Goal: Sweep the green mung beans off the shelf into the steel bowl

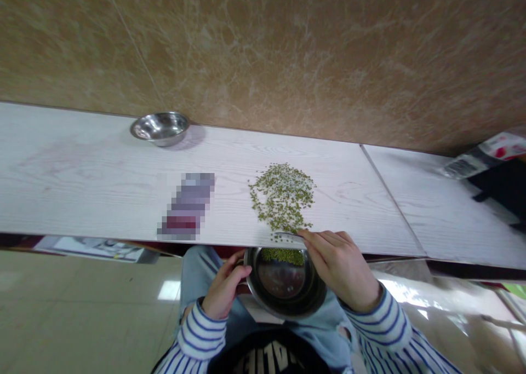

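Below the table edge, a steel bowl is held tilted above my lap, with small green beans gathered along its far side. My left hand grips the bowl's left rim, thumb over the edge. My right hand is closed around a thin metal spoon, whose end lies low over the table at the near edge of a spread of green beans. White bits of tabletop show through the spread. Most of the spoon's handle is hidden by my fingers.
A second, shallow steel bowl stands against the wall at the back left. A pixelated, flat object lies left of the beans. At the far right are a plastic package and a black item. A seam crosses the table.
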Motion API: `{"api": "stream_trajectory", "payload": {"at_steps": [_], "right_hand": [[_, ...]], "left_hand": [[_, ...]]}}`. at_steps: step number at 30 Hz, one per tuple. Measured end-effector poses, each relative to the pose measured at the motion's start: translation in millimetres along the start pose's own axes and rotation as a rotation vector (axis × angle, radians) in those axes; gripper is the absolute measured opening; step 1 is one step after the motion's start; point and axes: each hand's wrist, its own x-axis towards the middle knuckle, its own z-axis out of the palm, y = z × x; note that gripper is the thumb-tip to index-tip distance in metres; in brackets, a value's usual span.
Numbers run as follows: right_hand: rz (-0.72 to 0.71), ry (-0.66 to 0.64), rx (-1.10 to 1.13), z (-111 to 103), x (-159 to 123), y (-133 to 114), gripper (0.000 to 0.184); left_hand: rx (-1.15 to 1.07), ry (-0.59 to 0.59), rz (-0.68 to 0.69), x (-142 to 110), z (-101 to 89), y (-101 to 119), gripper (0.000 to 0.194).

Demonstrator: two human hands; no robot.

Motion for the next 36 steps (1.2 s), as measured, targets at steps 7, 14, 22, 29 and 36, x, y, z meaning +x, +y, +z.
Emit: {"api": "stream_trajectory", "payload": {"at_steps": [7,14,22,29,36], "right_hand": [[-0.021,0.002,0.002,1.6,5.7,-2.5,0.028],[-0.067,-0.012,-0.02,2.3,10.5,-7.0,0.028],[-0.095,-0.029,0.009,-1.5,5.8,-10.6,0.025],[-0.108,-0.04,0.033,-2.2,0.8,-14.8,0.025],[-0.067,-0.01,0.032,-3.7,-10.1,-8.4,0.026]], "left_hand": [[0.009,0.002,0.01,1.4,-4.1,-4.1,0.046],[0.001,0.014,0.024,1.4,-6.2,-4.7,0.045],[-0.001,0.031,0.018,-1.3,-9.4,-4.7,0.045],[0.011,0.034,0.038,-12.4,-5.9,0.9,0.041],[0.001,0.052,0.042,-16.4,-6.9,-0.2,0.041]]}}
